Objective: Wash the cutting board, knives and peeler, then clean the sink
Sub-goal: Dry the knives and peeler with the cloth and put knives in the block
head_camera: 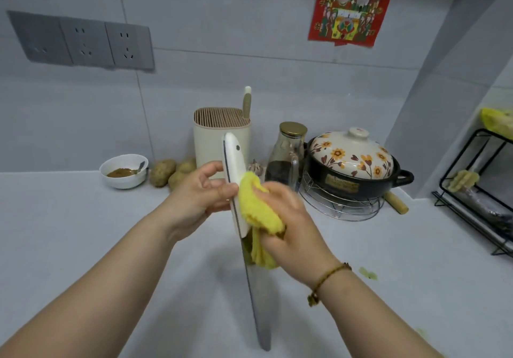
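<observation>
The long steel knife with a white handle (256, 302) is held over the pale grey table (83, 232), handle up and blade pointing down. The left hand (200, 191) curls its fingers round the handle. The right hand (288, 224) grips a yellow cloth (258, 210), pressed against the handle's lower part.

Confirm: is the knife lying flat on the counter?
No, the left hand holds the knife up by its handle while the right hand presses a yellow cloth against it.
</observation>
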A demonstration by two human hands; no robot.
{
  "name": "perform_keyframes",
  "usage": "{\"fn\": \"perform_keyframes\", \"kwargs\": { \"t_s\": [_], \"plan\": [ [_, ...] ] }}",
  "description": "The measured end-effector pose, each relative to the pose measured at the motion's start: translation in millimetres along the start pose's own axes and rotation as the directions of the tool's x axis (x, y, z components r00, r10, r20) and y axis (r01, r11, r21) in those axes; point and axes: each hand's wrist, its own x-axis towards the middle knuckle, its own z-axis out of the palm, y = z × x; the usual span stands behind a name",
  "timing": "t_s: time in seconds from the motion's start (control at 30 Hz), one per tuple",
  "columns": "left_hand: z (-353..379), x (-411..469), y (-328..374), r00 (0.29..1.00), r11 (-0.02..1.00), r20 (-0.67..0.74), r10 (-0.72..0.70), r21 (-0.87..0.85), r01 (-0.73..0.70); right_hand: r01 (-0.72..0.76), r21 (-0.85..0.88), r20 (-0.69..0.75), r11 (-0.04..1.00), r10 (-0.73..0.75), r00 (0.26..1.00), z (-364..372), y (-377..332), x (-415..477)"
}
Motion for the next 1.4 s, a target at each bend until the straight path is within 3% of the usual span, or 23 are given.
{"fn": "perform_keyframes", "kwargs": {
  "t_s": [0.1,0.37,0.53,0.67,0.8,0.87,0.97,1.27,1.4],
  "plan": [
    [2,4,-8,0.999,0.998,0.021,-0.041,0.054,0.040,-0.048,0.066,0.022,0.997,0.047,0.999,-3,10,-5],
    [7,32,-3,0.998,0.994,0.050,-0.031,0.108,0.025,-0.002,0.101,-0.201,0.995,0.023,0.979,-14,17,44],
    [3,45,0,0.999,0.998,-0.032,-0.012,0.059,0.014,0.073,0.029,-0.156,0.997,-0.068,0.985,0,40,28],
    [0,55,11,0.996,0.990,-0.086,0.013,0.144,-0.001,0.109,-0.016,-0.091,0.994,-0.110,0.990,3,59,20],
    [-2,62,40,0.980,0.969,-0.115,0.163,0.206,-0.137,-0.132,0.255,-0.147,0.958,0.173,0.974,-9,55,23],
    [-4,66,57,0.959,0.947,-0.145,0.245,0.247,-0.205,-0.245,0.389,-0.198,0.888,0.340,0.919,-18,55,28],
    [-11,72,86,0.919,0.910,-0.191,0.346,0.305,-0.279,-0.381,0.525,-0.161,0.761,0.528,0.834,-26,61,34],
    [-19,101,172,0.791,0.780,-0.240,0.563,0.471,-0.412,-0.489,0.599,-0.073,0.634,0.652,0.755,-15,72,42],
    [-18,123,194,0.744,0.737,-0.256,0.617,0.521,-0.431,-0.489,0.609,-0.068,0.624,0.656,0.752,-10,76,53]
  ]
}}
